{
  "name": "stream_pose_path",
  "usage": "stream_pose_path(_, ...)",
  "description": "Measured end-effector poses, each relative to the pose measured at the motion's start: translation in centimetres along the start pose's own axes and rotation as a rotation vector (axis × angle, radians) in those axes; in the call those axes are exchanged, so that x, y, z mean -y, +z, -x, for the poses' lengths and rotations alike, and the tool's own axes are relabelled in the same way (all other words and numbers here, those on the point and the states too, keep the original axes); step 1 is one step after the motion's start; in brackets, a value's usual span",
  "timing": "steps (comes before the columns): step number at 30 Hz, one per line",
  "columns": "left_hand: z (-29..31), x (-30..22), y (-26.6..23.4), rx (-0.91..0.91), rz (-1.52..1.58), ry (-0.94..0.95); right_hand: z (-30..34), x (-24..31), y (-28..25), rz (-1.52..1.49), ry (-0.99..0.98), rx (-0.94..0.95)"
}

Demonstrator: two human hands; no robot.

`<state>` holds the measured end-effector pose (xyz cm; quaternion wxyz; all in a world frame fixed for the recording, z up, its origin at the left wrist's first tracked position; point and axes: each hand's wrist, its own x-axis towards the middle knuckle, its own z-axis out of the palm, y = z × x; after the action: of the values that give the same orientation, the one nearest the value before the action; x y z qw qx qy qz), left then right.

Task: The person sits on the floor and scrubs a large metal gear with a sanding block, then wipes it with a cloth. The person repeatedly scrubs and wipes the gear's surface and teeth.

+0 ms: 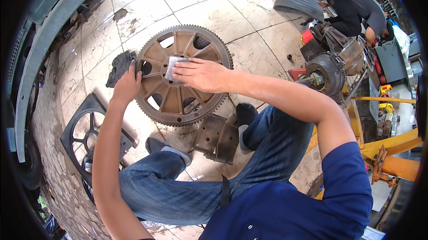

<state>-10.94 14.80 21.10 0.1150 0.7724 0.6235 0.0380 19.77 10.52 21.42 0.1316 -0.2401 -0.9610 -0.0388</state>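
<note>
A large toothed flywheel (pixel 183 41) lies on the tiled floor in front of me, with spokes and openings around its hub. My left hand (pixel 127 84) grips its left rim, the thumb and fingers at the edge. A light grey folded pad or sheet (pixel 171 67) rests on the hub. Pressing on it from the right, my right hand (pixel 198 75) covers part of the pad with its fingers. Beside the left rim sits a crumpled black cloth (pixel 119 67). Two brownish metal plates (pixel 216 138) lie near my feet, close to the wheel's lower edge.
A black plastic shroud (pixel 71 134) lies to my left. At the right stands a greasy axle assembly (pixel 332 72), beside a yellow steel frame (pixel 399 166). Another person (pixel 356 1) bends over at the far right, near a dark ribbed mat (pixel 298 1). Vehicle bodywork (pixel 33 61) edges the left.
</note>
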Motion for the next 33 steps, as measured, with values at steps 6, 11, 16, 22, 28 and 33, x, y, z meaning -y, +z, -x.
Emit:
stream_pose_path(6,-0.4,-0.4,-0.1,0.018,0.001,-0.009,-0.5,-0.7,1.0,0.066,0.138,-0.039)
stream_pose_path(11,-0.2,-0.3,0.0,0.006,0.026,-0.012,-1.1,-0.3,0.5,-0.019,-0.054,0.066)
stream_pose_path(16,-0.2,0.0,0.2,-0.023,0.038,0.010,-1.2,-0.5,0.3,0.038,0.091,-0.001)
stream_pose_path(22,-0.1,-0.2,0.1,-0.023,0.056,0.020,-1.3,-1.6,-0.2,0.094,0.137,0.031)
stream_pose_path(28,-0.2,0.2,0.4,-0.056,0.072,0.034,-2.0,0.1,0.6,-0.005,-0.004,0.081)
stream_pose_path(33,-0.2,-0.1,0.3,-0.046,0.060,0.024,-1.9,-1.6,0.0,0.068,0.231,0.009)
